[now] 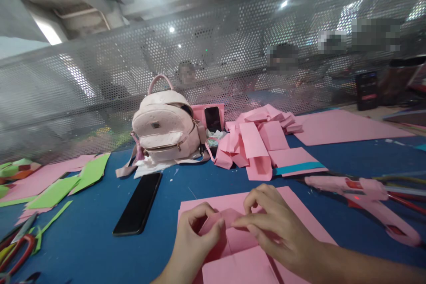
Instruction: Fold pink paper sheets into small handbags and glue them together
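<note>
A folded pink paper piece (244, 238) is between my hands, above larger pink sheets (293, 213) on the blue table. My left hand (196, 239) pinches its left side between thumb and fingers, near a raised flap. On the right, my right hand (282, 226) has its thumb and index fingertips closed at the paper's upper edge, with the other fingers curled. Another folded pink piece (239, 268) lies at the front, below my hands.
A black phone (138, 204) lies left of my hands. Behind are a pale backpack (166, 128) and a pile of folded pink strips (256, 137). A pink glue gun (362, 193) lies right, scissors (21, 248) and green paper (55, 191) left.
</note>
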